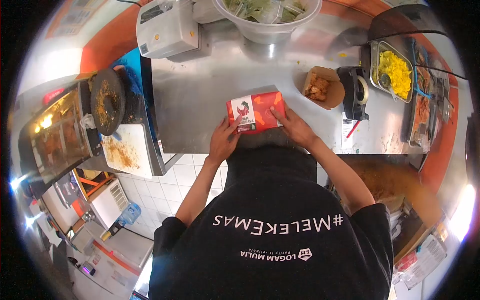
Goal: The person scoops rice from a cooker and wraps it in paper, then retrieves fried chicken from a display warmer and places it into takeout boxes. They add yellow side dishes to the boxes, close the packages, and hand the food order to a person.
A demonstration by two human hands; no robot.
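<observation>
A closed red food box (pixel 260 111) with a white printed label sits at the front of the steel counter, between my two hands. My left hand (pixel 225 138) grips its left side, fingers lying along the label edge. On the right side, my right hand (pixel 297 127) holds the box with fingertips resting on the top face. An open brown paper box (pixel 334 90) with fried pieces in it stands to the right. Beside that is a black tape dispenser (pixel 354 93) with a roll of tape.
A steel tray (pixel 411 95) of yellow shredded food with a spoon lies at the right. At the back stand a white label printer (pixel 167 30) and a large white bowl (pixel 265 31). On the left are a stone mortar (pixel 107 102) and a stained cutting board (pixel 142 140).
</observation>
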